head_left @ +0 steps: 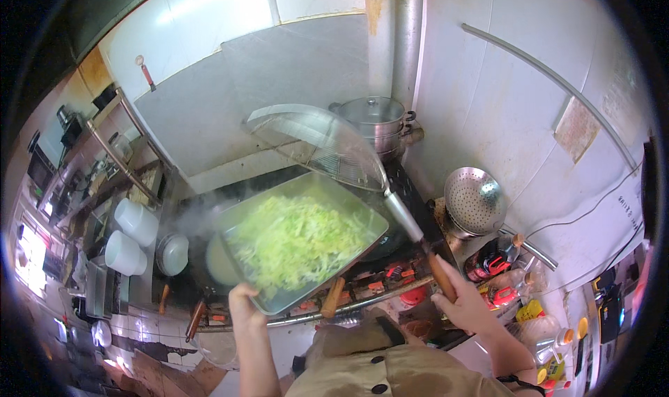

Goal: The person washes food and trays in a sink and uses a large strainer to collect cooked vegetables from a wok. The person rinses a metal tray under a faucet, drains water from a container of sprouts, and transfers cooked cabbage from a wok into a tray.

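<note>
My left hand point(245, 305) grips the near-left corner of a rectangular metal tray point(376, 229), which is tilted over the stove. Shredded pale-green cabbage point(303, 235) is heaped in it. In my right hand point(462, 300) is the wooden handle of a large wire-mesh skimmer point(334, 141). The skimmer's basket is raised beyond the tray's far edge, with nothing visible in it. Left of the tray, cloudy liquid point(222, 264) shows in a wok, partly hidden beneath the tray. Steam rises around there.
A lidded steamer pot point(372, 117) stands at the back. To the right are a perforated metal strainer point(474, 201) and several bottles point(488, 264). White containers point(125, 253) and stacked bowls point(172, 254) sit on the left. Wooden handles point(333, 298) jut over the stove's front rail point(366, 304).
</note>
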`<state>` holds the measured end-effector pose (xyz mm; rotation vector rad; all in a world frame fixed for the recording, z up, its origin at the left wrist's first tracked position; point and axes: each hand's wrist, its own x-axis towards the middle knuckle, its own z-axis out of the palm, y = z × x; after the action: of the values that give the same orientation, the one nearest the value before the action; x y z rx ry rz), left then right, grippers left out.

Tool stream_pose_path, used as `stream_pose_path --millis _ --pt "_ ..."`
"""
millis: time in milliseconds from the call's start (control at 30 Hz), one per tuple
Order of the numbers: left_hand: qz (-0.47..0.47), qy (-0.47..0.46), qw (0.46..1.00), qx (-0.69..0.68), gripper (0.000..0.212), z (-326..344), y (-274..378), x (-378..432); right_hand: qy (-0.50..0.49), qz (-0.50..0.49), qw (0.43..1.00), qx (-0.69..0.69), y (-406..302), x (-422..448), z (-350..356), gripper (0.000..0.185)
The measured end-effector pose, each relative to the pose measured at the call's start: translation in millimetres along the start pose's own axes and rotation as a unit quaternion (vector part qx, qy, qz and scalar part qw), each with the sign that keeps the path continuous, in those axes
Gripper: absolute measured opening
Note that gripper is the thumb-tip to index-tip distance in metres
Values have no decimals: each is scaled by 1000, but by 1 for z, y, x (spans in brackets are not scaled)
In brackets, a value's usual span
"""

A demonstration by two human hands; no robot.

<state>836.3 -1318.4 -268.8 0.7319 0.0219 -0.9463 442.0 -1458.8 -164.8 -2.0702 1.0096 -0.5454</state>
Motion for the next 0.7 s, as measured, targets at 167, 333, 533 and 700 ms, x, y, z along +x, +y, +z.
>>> stream_pose_path --millis 167,333,533,700 --pt "-6 -4 1000 -17 56 31 -15 10 -46 61 997 19 11 -13 14 73" --pt "-3 -3 1000 25 57 26 3 -4 38 63 989 130 39 40 10 68" --pt "-37 9 996 77 50 39 16 -46 97 19 995 -34 179 91 4 68" --pt "370 -8 750 548 45 -7 30 -90 -52 171 980 83 211 114 10 67"
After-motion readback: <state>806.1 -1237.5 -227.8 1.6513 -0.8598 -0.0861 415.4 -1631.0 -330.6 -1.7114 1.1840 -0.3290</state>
